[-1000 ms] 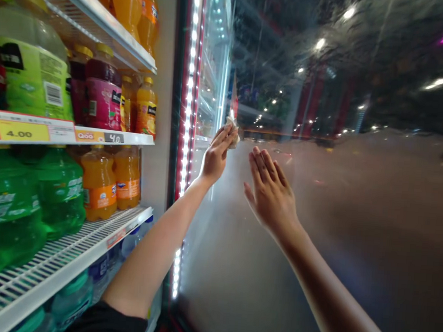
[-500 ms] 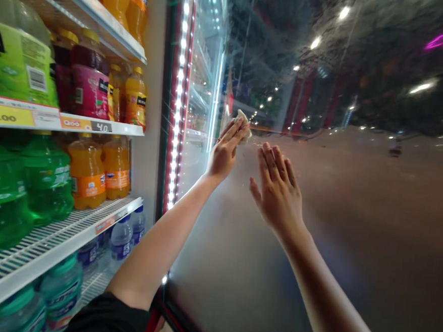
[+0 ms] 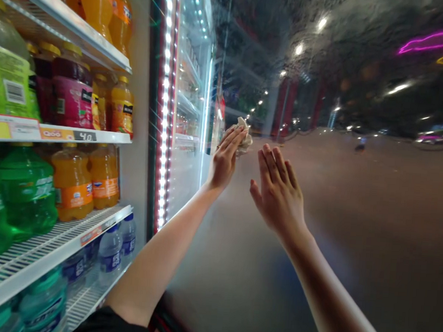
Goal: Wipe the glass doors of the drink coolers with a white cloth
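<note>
My left hand (image 3: 224,158) presses a crumpled off-white cloth (image 3: 243,137) against the fogged glass door (image 3: 238,258), its fingers lying over the cloth and hiding part of it. To its right, my right hand (image 3: 278,190) lies flat on the same glass with fingers stretched out and the thumb apart, holding nothing. Both hands are near the line where the misted lower glass meets the clearer, streaky upper part.
On the left, white wire shelves (image 3: 68,244) hold green soda bottles (image 3: 28,193), orange drink bottles (image 3: 71,188) and water bottles (image 3: 110,252). A bright LED strip (image 3: 165,106) runs up the door's edge. Lights and neon show through or in the glass.
The shelves and the door edge have shifted left in view. My left hand and the cloth sit slightly lower on the glass. My right hand stays nearly in place in the picture.
</note>
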Demonstrator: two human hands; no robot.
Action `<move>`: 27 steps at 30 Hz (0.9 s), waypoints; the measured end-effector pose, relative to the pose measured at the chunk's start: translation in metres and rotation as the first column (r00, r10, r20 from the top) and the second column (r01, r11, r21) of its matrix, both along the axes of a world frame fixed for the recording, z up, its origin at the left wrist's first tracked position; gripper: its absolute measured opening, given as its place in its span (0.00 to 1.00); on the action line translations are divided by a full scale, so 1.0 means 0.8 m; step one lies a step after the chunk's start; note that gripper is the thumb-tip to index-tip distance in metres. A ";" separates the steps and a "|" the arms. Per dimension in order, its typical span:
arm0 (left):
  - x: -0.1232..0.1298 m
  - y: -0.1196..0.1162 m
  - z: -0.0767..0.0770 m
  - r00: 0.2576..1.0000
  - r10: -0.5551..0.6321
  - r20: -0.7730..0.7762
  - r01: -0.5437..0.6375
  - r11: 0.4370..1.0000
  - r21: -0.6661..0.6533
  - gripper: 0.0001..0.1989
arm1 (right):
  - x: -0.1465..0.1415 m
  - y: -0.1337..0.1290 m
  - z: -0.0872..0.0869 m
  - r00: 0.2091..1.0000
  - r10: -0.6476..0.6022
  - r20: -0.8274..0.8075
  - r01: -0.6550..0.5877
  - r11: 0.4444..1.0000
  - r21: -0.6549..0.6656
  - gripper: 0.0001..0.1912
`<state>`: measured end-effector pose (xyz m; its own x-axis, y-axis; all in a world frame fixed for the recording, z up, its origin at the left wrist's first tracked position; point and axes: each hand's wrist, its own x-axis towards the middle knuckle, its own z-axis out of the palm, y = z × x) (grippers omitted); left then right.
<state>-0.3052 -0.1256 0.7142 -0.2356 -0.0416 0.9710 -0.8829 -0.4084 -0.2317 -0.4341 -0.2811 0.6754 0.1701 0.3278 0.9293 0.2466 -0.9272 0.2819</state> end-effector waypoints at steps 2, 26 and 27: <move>-0.002 -0.004 -0.012 1.000 -0.006 -0.006 0.006 0.999 -0.050 0.25 | -0.002 -0.005 -0.001 1.000 -0.008 -0.011 0.008 1.000 0.017 0.42; -0.052 -0.072 0.012 0.997 -0.070 0.018 0.067 0.990 0.128 0.34 | -0.027 -0.058 0.015 0.994 -0.100 0.049 0.098 0.994 0.053 0.42; -0.052 -0.072 0.014 0.997 -0.078 -0.010 0.079 0.989 0.128 0.35 | -0.027 -0.059 0.018 0.994 -0.094 0.060 0.090 0.994 0.055 0.42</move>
